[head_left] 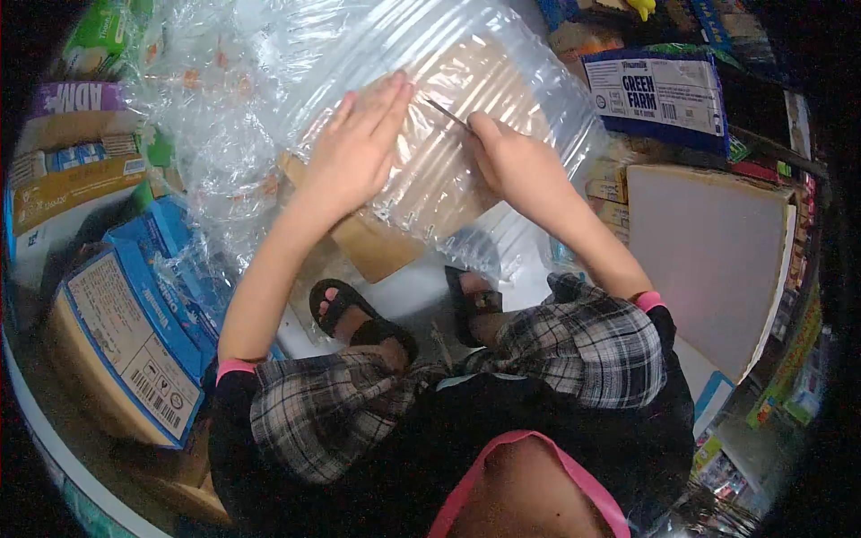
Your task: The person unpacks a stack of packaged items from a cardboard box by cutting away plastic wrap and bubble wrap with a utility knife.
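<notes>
Clear ribbed air-column packaging (430,170) is spread in front of me over a piece of brown cardboard (381,247). My left hand (354,148) lies flat on the plastic, fingers stretched out and holding nothing. To its right, my right hand (516,157) is closed around a knife (446,113). Its thin dark blade points up and left toward my left fingertips, against the plastic. The knife's handle is hidden in my fist.
A blue and white carton (134,345) and a brown-topped box (76,193) stand at left. Crumpled clear plastic (224,134) lies beside my left arm. At right are a GREEN FARM packet (659,94) and a large pale box (704,260). My sandalled feet (359,318) are below.
</notes>
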Available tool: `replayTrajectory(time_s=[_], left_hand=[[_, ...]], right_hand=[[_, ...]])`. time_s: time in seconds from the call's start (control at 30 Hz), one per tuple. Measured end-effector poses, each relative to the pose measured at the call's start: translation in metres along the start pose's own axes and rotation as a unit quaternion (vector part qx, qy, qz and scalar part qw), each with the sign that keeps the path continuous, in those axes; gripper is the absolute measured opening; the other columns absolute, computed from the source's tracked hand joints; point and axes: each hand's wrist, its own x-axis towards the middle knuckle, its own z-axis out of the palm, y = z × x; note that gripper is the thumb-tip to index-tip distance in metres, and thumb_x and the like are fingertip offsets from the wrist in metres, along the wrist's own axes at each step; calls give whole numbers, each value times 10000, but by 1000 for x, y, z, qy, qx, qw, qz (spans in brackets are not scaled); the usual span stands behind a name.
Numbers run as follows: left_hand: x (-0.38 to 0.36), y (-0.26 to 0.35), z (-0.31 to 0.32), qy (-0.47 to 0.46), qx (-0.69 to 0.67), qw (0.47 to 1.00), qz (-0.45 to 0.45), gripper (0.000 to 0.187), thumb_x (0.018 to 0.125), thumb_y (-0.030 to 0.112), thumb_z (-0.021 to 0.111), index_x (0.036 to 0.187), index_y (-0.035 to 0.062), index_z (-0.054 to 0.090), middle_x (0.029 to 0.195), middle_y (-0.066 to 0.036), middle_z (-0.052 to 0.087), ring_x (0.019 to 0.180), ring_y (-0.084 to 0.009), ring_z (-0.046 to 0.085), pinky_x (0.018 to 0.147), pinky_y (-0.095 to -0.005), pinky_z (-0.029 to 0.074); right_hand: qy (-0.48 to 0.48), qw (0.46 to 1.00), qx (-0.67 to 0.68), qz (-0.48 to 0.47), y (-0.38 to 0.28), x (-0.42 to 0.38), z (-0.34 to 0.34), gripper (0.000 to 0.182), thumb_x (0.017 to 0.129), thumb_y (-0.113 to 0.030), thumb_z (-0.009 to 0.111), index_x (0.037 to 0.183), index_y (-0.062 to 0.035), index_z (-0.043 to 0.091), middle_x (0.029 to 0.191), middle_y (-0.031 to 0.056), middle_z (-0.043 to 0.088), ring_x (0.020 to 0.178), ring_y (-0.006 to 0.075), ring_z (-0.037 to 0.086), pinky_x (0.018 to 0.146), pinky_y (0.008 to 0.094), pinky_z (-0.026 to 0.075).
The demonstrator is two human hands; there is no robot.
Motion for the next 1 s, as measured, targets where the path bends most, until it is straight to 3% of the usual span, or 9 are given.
replayTrajectory(time_s=[0.1,0.23,0.3,0.53,1.0], left_hand=[[1,8,-8,-11,77,997,1,583,730,322,481,1222,76,287,1281,-82,272,1161,-199,296,946,-422,220],[2,11,-10,-11,50,999,4,586,725,293,485,1232,85,279,1285,-80,265,1165,-216,288,943,-444,206],[2,11,-10,-13,70,997,6,586,725,305,486,1228,80,286,1283,-81,269,1160,-225,293,938,-444,211],[1,9,-7,3,107,994,8,571,729,369,478,1197,75,337,1262,-68,308,1137,-194,325,922,-410,244],[1,11,-8,-6,94,996,-3,629,719,364,490,1236,80,271,1282,-84,272,1153,-233,303,933,-446,226]], right_hand=[[6,1000,21,-16,7,-7,-1,159,714,-118,467,849,-55,410,633,150,541,562,310,557,453,395,440],[11,1000,17,-7,8,-13,0,172,711,-127,482,855,-65,412,620,150,541,568,306,560,452,391,439],[-43,999,6,28,5,-12,-3,126,782,-165,440,858,-69,412,630,149,540,565,324,538,466,404,424],[-40,999,-1,15,3,-13,-8,131,774,-169,448,854,-72,411,607,152,541,541,318,541,437,401,420],[-60,997,-10,53,20,-51,-10,135,774,-121,427,895,-63,412,645,174,540,577,341,535,471,421,418]])
